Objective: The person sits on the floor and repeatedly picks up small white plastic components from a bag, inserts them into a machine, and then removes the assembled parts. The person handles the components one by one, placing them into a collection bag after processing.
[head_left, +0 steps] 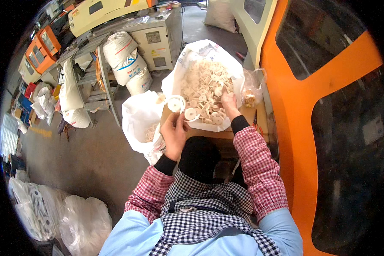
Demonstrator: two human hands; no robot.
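A person in a black-and-white checked apron handles cream-coloured plastic parts at the center of the frame. The left hand pinches a few disc-shaped pieces between thumb and fingers, at the near left edge of a large white bag. The right hand is inside that bag, its fingertips at the right side of a heap of similar parts; whether they grip one cannot be told. Printed characters run along the bag's upper rim. Just left of it sits a smaller white bag with thin cream scraps inside; to its right is a clear plastic bag. At upper left, stacked white sacks carry red and blue print too small to read, and a pale cabinet beside them bears a small yellow label. An orange machine panel spans the frame's right side
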